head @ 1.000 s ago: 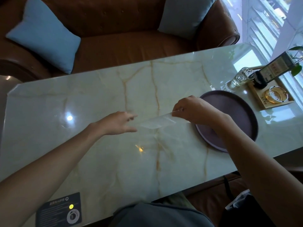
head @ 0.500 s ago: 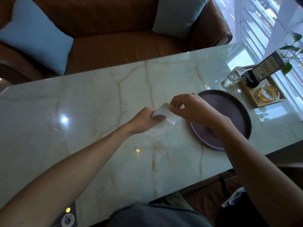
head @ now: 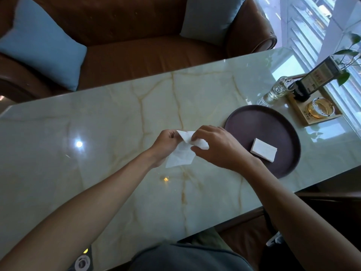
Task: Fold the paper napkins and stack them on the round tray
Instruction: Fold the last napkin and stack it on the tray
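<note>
Now a napkin (head: 180, 151) is pinched between left hand (head: 166, 142) and right hand (head: 214, 146) above the table (head: 117, 124), mid-fold, one folded napkin (head: 263, 150) already on the tray (head: 244, 122); corners probably need aligning next.

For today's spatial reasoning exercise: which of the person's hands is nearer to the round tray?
Right. The right hand is just beside the round tray, near its left rim; the left hand is farther left, across the napkin both hold.

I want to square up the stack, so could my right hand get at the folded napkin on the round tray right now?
Probably not yet: the right hand shares the unfolded napkin with the left hand. The path to the folded napkin is clear.
</note>
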A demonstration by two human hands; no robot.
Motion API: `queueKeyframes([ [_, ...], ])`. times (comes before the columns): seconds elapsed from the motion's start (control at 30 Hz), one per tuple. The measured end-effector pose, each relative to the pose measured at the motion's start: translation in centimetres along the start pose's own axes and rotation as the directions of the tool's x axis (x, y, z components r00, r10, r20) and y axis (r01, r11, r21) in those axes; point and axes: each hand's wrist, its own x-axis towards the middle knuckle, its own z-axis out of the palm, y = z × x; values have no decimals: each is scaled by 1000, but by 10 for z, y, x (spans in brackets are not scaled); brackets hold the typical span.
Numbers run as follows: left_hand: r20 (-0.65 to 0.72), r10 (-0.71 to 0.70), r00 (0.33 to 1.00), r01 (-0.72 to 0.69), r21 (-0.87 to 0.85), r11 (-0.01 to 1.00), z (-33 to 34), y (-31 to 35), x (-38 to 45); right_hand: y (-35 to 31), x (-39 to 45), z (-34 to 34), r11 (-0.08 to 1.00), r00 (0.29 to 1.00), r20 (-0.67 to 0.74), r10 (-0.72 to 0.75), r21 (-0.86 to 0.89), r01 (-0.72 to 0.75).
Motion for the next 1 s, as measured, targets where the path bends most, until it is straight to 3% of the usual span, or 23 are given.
queueKeyframes([
  [0.1, 35, 15, 999, -16, 18, 1000, 2, 3, -4, 7, -4, 7, 998, 999, -45, -7, -58, 4],
  [0.2, 56, -17, 998, 15, 25, 1000, 3, -1, -6, 13, 0, 5, 999, 982, -184, 46, -14, -50],
  [0.3, 108, -39, 993, 31, 69, 997, 4, -4, -10, 21, 12, 2, 969, 950, -221, 219, 166, -185],
  [0.43, 167, -63, 984, 69, -34, 997, 9, 3, -15, 35, 18, 8, 871, 871, -197, 451, 309, -382],
  [0.5, 161, -50, 986, 67, -105, 992, 9, 6, -15, 37, 13, 12, 709, 774, -143, 616, 529, -466],
  [0.57, 149, -38, 988, 63, -170, 983, 9, 8, -14, 38, 7, 17, 446, 699, 41, 714, 743, -499],
  [0.63, 128, -10, 992, 35, -194, 980, 8, 8, -12, 37, 1, 22, 235, 708, 213, 674, 846, -479],
  [0.7, 116, 15, 993, 9, -201, 980, 8, 6, -10, 36, -4, 26, 150, 745, 243, 621, 896, -417],
  [0.77, 126, 45, 991, -24, -167, 986, 6, 3, -8, 35, -6, 28, 180, 783, 182, 594, 920, -350],
  [0.87, 87, 80, 993, -72, -89, 993, 4, 3, -8, 32, -3, 25, 305, 825, 84, 559, 904, -298],
  [1.0, -123, 140, 983, -144, -26, 989, 0, 7, -5, 34, 0, 19, 472, 855, -16, 518, 839, -270],
])
